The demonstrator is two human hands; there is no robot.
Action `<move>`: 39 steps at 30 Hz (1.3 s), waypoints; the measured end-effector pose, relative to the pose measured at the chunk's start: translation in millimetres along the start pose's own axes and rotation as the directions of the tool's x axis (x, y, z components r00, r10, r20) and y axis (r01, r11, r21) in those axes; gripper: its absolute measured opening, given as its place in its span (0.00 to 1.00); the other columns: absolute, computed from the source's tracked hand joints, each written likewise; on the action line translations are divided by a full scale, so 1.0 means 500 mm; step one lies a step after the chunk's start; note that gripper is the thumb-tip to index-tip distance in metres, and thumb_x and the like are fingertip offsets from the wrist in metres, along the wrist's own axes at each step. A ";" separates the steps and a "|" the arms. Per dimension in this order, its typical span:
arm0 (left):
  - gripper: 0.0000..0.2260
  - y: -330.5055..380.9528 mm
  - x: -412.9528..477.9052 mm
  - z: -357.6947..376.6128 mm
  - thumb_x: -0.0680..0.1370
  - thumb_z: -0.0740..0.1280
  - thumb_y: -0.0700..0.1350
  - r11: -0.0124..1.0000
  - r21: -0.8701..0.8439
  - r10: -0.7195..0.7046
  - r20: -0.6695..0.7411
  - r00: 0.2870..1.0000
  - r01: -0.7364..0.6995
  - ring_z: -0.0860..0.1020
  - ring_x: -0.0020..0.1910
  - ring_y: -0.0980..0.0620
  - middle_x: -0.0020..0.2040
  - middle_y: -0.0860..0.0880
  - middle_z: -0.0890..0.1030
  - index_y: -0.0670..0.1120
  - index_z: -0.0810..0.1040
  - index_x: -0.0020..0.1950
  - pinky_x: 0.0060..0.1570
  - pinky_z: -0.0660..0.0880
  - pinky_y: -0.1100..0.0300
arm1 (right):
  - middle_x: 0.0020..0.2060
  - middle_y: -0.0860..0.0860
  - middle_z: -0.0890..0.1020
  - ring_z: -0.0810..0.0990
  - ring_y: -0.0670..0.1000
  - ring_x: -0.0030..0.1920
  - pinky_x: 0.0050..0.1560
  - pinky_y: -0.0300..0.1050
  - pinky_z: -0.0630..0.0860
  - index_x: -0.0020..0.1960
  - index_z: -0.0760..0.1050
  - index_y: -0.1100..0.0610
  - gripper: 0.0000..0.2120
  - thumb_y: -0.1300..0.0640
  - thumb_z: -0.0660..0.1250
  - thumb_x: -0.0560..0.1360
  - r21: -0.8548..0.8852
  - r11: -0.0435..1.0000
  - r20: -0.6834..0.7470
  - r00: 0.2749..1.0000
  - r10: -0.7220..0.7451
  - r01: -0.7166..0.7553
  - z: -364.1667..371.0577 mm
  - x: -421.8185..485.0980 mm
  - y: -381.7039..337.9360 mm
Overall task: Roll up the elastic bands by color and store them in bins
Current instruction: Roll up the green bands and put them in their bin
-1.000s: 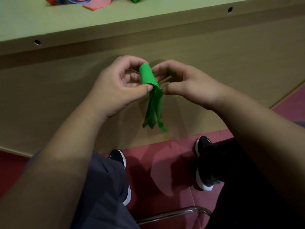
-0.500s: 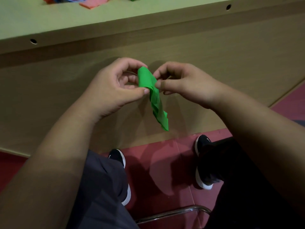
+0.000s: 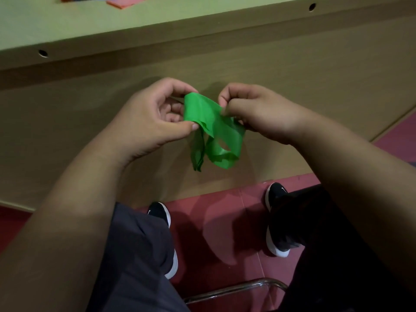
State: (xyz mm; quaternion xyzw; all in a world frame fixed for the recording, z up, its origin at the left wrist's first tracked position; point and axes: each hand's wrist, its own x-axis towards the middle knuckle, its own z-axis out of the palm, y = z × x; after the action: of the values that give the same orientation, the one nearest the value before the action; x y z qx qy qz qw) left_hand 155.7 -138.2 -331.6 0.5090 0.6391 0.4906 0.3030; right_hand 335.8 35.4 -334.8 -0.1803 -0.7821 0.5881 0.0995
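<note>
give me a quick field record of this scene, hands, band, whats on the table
left hand: pinches the rolled end of the green elastic band
right hand: pinches the same band's other edge
band state: partly rolled, loose loops hang below the hands, in mid-air
table: pink band lies on top, cut off by the frame's edge

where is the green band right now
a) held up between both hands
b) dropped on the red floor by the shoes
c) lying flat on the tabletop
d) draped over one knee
A: the left hand and the right hand both pinch the green band, and its loose end hangs in front of the side panel.
</note>
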 end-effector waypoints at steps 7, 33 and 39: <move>0.23 -0.002 -0.002 0.006 0.72 0.80 0.34 0.978 0.207 -0.040 0.020 0.999 0.035 0.82 0.47 0.52 0.56 0.37 0.81 0.47 0.79 0.64 0.49 0.80 0.61 | 0.30 0.44 0.70 0.67 0.45 0.29 0.29 0.41 0.61 0.38 0.76 0.49 0.04 0.55 0.62 0.68 -0.017 0.999 -0.092 0.995 0.038 -0.040 -0.001 0.004 -0.012; 0.19 -0.003 0.001 0.026 0.71 0.78 0.41 0.776 0.630 -0.063 0.046 0.997 0.020 0.81 0.39 0.58 0.51 0.52 0.74 0.51 0.79 0.59 0.45 0.82 0.57 | 0.38 0.54 0.82 0.78 0.54 0.38 0.38 0.46 0.72 0.50 0.86 0.58 0.12 0.51 0.71 0.73 -0.002 0.973 0.010 0.973 0.232 -0.232 0.000 0.014 0.006; 0.19 -0.004 0.001 0.033 0.70 0.77 0.43 0.753 0.659 -0.058 0.075 0.996 -0.005 0.80 0.40 0.59 0.52 0.52 0.75 0.52 0.79 0.59 0.47 0.81 0.54 | 0.35 0.55 0.79 0.76 0.55 0.38 0.42 0.52 0.70 0.45 0.85 0.60 0.17 0.45 0.79 0.73 -0.134 0.952 0.074 0.955 0.288 -0.277 0.006 0.010 0.006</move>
State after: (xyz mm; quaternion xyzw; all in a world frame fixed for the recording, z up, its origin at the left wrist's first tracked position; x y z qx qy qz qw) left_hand 169.5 -132.8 -338.8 0.5955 0.7635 0.2067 0.1403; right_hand 330.7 35.6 -338.9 -0.2687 -0.7864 0.5552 -0.0334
